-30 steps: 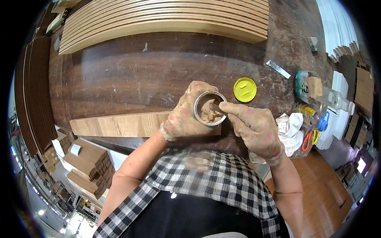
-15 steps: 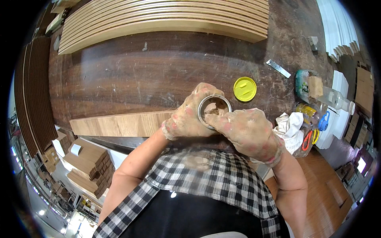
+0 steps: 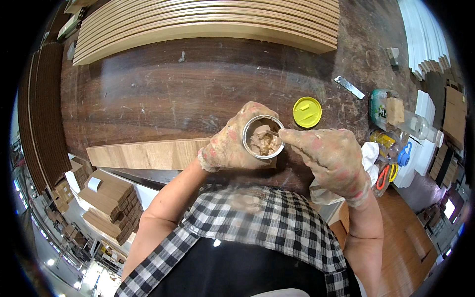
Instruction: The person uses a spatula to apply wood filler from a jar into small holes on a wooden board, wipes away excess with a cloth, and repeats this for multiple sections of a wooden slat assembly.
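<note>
My gloved left hand (image 3: 236, 141) is wrapped round an open tub (image 3: 245, 143), tilted so that its mouth shows. Inside lies lumpy light-brown paste (image 3: 261, 141). My right hand (image 3: 326, 156), also in a stained glove, is closed with its fingertips at the tub's right rim. A thin tool (image 3: 271, 132) seems to run from those fingers into the paste; most of it is hidden, and I cannot make out its kind. Beneath the left hand lies a wooden board (image 3: 148, 155). A yellow lid (image 3: 307, 112) rests on the table just beyond my right hand.
Grooved wood strips (image 3: 208, 32) line the far side of the dark table (image 3: 148, 94). A flat metal piece (image 3: 349, 87) lies at right, near a green bottle (image 3: 378, 106), a clear bottle (image 3: 418, 123), a white cloth (image 3: 369, 157) and orange-handled scissors (image 3: 382, 177).
My right hand has drawn back to the right, its fingers moving from inside the tub to the rim. The tub has shifted slightly left, and more of the paste shows.
</note>
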